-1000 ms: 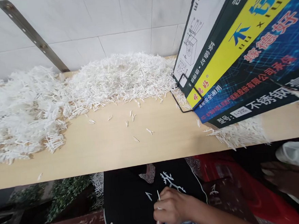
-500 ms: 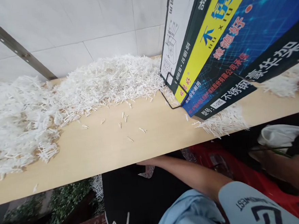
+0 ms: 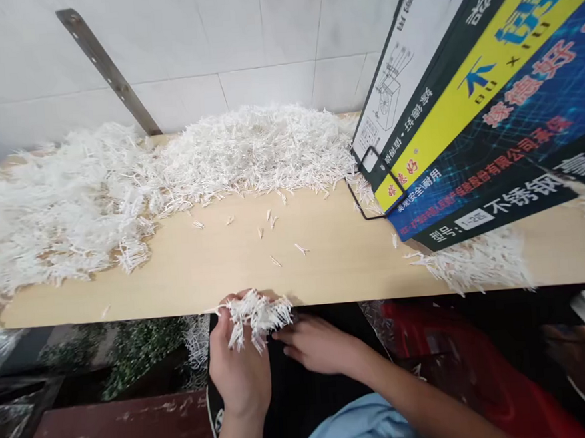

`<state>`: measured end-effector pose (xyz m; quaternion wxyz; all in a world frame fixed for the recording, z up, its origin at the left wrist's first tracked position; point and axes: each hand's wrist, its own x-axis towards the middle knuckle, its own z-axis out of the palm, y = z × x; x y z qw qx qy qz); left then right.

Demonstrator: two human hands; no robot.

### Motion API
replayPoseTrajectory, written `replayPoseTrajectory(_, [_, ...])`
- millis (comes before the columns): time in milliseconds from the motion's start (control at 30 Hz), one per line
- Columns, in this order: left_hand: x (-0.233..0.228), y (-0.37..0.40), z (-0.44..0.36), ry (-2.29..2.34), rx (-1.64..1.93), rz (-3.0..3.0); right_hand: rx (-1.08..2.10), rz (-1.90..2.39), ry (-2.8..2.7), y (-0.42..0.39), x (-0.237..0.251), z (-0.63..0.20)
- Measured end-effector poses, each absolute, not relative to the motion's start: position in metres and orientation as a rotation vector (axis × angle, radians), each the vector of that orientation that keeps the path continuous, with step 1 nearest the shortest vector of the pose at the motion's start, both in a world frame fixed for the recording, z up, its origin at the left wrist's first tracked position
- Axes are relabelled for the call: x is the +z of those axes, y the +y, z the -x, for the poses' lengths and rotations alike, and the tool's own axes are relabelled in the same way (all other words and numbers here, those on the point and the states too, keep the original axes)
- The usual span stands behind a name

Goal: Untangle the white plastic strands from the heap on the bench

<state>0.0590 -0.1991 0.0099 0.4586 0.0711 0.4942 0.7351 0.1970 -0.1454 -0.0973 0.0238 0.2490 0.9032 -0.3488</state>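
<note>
My left hand (image 3: 240, 366) is closed around a bunch of small white forked pieces (image 3: 262, 316), seemingly plastic, at the front edge of a light wooden board (image 3: 226, 277). Just right of it is my right hand (image 3: 316, 344), its visible fingers somewhat apart and pointing at the bunch. Part of that hand lies in shadow below the board's edge, and nothing shows in it. A large heap of the same white pieces (image 3: 262, 148) spreads along the back and left of the board, with several loose ones in front.
A tall printed cardboard box (image 3: 466, 120) stands on the board at the right, with a black wire loop (image 3: 356, 201) at its lower corner. More white pieces (image 3: 486, 259) lie beside it. A metal bracket (image 3: 112, 75) rises against the tiled wall. Below are a red plastic object (image 3: 432, 349) and plants (image 3: 142, 356).
My view has shifted, so the box appears farther right. My left hand has come into view with the bunch of white pieces. My right hand, mostly hidden below the board before, now shows.
</note>
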Motion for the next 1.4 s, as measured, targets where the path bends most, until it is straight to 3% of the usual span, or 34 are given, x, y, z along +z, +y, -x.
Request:
replayPoseTrajectory(133, [0.006,-0.172,-0.058,1.131,1.766,-0.262,-0.829,-0.908,2.825,-0.162,-0.051,-0.226])
replayPoseTrajectory(300, [0.012,-0.156,-0.058,1.066,1.773,-0.198,-1.095,-0.886,3.315,-0.151,0.005,-0.234])
replayPoseTrajectory(433, [0.019,-0.142,-0.049,1.059,1.705,-0.371,-0.856,-1.184,3.625,-0.093,0.034,-0.216])
replayPoseTrajectory(533, [0.013,-0.121,-0.033,0.993,1.626,-0.570,-1.254,-0.851,3.497,-0.036,0.035,-0.193])
replayPoseTrajectory(633, [-0.003,-0.100,-0.018,0.958,1.628,-0.656,-1.649,-1.055,3.280,0.005,0.019,-0.174])
replayPoseTrajectory(733, [-0.018,-0.090,-0.012,1.058,1.629,-0.702,-1.778,-1.109,3.212,0.019,-0.001,-0.166])
replayPoseTrajectory(1133, [-0.022,-0.092,-0.015,1.374,1.495,-0.882,-1.195,-0.675,3.618,0.020,-0.012,-0.174])
replayPoseTrajectory(1267, [-0.025,-0.095,-0.016,1.449,1.541,-0.955,-0.837,-0.851,3.738,0.013,-0.011,-0.171])
replayPoseTrajectory(1400, [-0.032,-0.097,-0.015,1.594,1.512,-1.050,-0.622,-0.664,3.757,0.008,-0.009,-0.171])
